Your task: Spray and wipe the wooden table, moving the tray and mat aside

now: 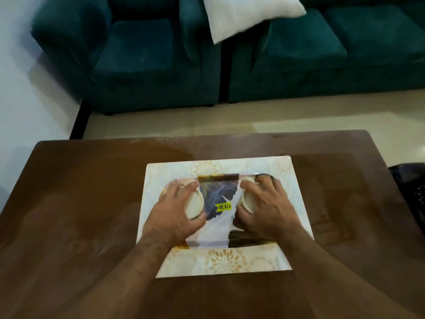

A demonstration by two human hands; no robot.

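Teal sofa with a white cushion stands well beyond the hands, across a strip of pale floor. Brown wooden tabletop lies beneath both forearms and extends to either side of them; a glossy patch shows on its far edge. Pale floral mat rests flat on the tabletop directly under the hands, its border visible ahead of, behind and outside them. Patterned tray lies on the mat, centred between the hands, with a yellow price sticker on the surface between the thumbs. Left hand curls its fingers around a cream round cup at the tray's left side. Right hand grips a second cream cup at the tray's right side. The two hands are apart, each clasped on its own cup. A dark object sits off the tabletop, well outside the right hand; its identity cannot be told.
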